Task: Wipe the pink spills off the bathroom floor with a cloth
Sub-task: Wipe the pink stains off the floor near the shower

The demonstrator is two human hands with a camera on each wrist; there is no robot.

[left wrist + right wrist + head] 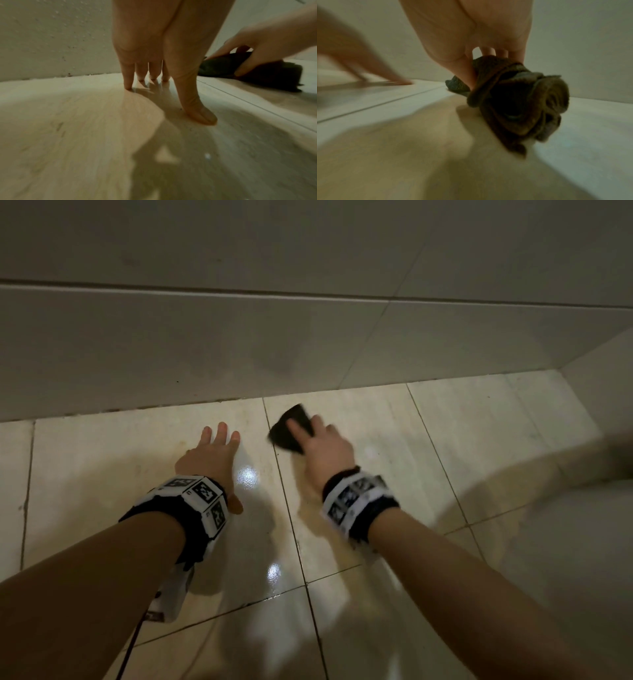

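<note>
Both arms out, R hand [327, 448] on cloth [291, 428]

- Left hand [209, 455]: fingers straight and spread, fingertips [128, 86] and thumb pressed on the floor [102, 474], palm raised.
- Right hand [327, 450]: just right of the left, fingers curled round a bunched cloth [291, 428], pressing it down.
- Both forearms reach forward, wrists banded.

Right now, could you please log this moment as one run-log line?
phase: wiping | right hand: grips crumpled dark cloth on glossy beige tiled floor | left hand: fingertips braced on floor | pink spills: none visible
</note>
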